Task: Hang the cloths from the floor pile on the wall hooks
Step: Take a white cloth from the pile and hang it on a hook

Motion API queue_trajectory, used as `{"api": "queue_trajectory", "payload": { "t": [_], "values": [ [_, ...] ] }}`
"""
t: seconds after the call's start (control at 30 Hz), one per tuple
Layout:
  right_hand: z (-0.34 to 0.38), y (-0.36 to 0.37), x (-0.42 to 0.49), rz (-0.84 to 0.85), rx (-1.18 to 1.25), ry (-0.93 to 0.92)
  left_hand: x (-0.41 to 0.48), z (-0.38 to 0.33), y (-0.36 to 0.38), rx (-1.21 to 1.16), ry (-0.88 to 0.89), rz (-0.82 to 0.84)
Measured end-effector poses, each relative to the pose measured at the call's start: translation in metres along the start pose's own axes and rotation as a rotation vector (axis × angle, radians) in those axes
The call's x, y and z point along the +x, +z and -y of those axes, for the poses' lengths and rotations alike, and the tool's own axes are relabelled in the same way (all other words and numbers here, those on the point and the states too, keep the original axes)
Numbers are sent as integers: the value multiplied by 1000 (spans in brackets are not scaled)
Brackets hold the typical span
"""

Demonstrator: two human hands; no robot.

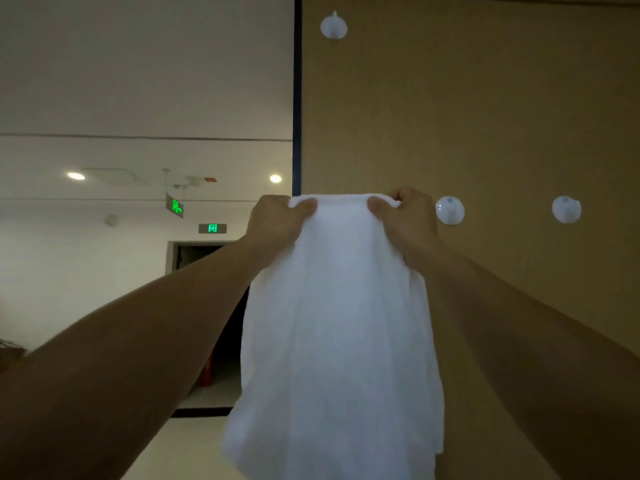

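Two hands, left (277, 226) and right (406, 226), pinch the cloth's (339, 323) top edge.

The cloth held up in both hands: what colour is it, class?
Plain white, no pattern; the cloth shows best in the head view.

Carrier: tan wall panel (485, 116), upright, bounded on its left by a dark vertical edge strip (297, 98). Three round white hooks were fixed to its face: upper hook (334, 26) near the top left; lower hook (450, 210) and far hook (566, 209) level with each other, well apart.
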State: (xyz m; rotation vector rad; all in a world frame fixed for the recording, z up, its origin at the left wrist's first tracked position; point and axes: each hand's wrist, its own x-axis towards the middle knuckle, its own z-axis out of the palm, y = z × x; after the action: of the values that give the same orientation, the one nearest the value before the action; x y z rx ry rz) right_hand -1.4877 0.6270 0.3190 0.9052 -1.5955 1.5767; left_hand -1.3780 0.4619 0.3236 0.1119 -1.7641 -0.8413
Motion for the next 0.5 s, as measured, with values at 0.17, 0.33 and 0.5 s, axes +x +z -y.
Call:
{"api": "queue_trajectory", "payload": {
  "t": [0.17, 0.33, 0.5],
  "values": [
    [-1, 26, 49, -66, -145, -23, 41, 0, 15, 251, 161, -146],
    [-13, 27, 58, -33, -252, -112, 45, 9, 12, 153, -19, -60],
    [-14, 12, 47, 210, -306, -5, 28, 10, -1, 158, -382, 210]
  ]
}}
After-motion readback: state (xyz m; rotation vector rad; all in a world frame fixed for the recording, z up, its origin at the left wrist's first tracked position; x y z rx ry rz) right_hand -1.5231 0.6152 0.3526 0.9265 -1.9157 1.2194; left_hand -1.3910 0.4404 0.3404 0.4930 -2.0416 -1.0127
